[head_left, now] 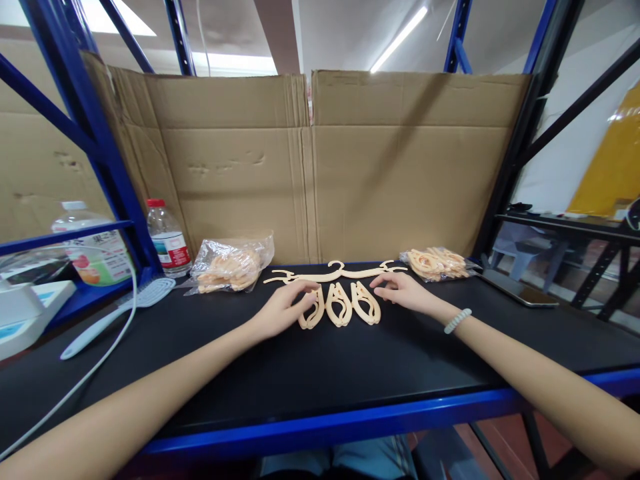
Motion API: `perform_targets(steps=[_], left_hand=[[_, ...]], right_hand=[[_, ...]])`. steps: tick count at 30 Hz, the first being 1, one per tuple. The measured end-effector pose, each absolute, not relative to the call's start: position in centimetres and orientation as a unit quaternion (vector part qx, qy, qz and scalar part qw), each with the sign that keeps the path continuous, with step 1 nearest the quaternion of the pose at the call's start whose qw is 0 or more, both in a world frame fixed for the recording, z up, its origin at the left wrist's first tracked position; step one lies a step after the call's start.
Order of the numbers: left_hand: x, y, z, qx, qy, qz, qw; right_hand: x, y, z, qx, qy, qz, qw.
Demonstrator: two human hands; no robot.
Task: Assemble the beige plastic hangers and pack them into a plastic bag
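An unfolded cream plastic hanger point(320, 277) lies at the back of the black table, its hook pointing away from me. In front of it, three folded hangers sit in a row: a left one point(311, 324), a middle one point(341, 323) and a right one point(373, 319). My left hand point(280, 310) is over the left folded hanger, fingers stretched and partly covering it; whether it touches is unclear. My right hand point(404, 293), fingers apart, hovers or rests just right of the right folded hanger, below the unfolded hanger's right arm. Neither hand grips anything.
Clear bags of folded hangers stand at the back left point(230, 267) and back right point(437, 264). A phone-like flat device point(520, 290) lies right. A bottle point(169, 241), a pale brush point(120, 313) and a white cable point(113, 347) are left. Cardboard point(390, 180) walls the back.
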State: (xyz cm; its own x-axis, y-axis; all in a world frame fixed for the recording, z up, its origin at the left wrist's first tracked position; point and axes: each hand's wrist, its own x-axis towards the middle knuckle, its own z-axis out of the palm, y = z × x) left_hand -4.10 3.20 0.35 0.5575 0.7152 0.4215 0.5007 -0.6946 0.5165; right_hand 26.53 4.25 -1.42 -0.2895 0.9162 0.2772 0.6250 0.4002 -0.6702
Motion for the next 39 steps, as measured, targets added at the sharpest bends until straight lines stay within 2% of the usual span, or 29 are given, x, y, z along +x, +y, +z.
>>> perform_targets(steps=[3,7,20,24,30,39], left_hand=[[-5.4,5.3,-0.4,0.812,0.424,0.357,0.184],[-6.5,6.7,-1.2,0.803,0.513,0.287,0.095],[-5.6,5.2,-1.3,0.856,0.468,0.216,0.022],[-5.7,5.4,-1.3,0.855,0.466,0.224,0.04],[-5.9,6.1,-1.2,0.788,0.51,0.302,0.166],[-6.1,6.7,-1.5,0.74,0.524,0.372,0.197]], right_hand=[[27.0,4.8,-1.6,-0.506,-0.778,0.186,0.322],[27.0,4.9,-1.7,-0.51,-0.785,0.16,0.313],[26.9,5.0,-1.9,-0.496,-0.792,0.159,0.318],[26.9,5.0,-1.9,-0.494,-0.794,0.156,0.316],[27.0,5.0,-1.8,-0.504,-0.792,0.149,0.312],[27.2,5.4,-2.2,-0.504,-0.794,0.13,0.313]])
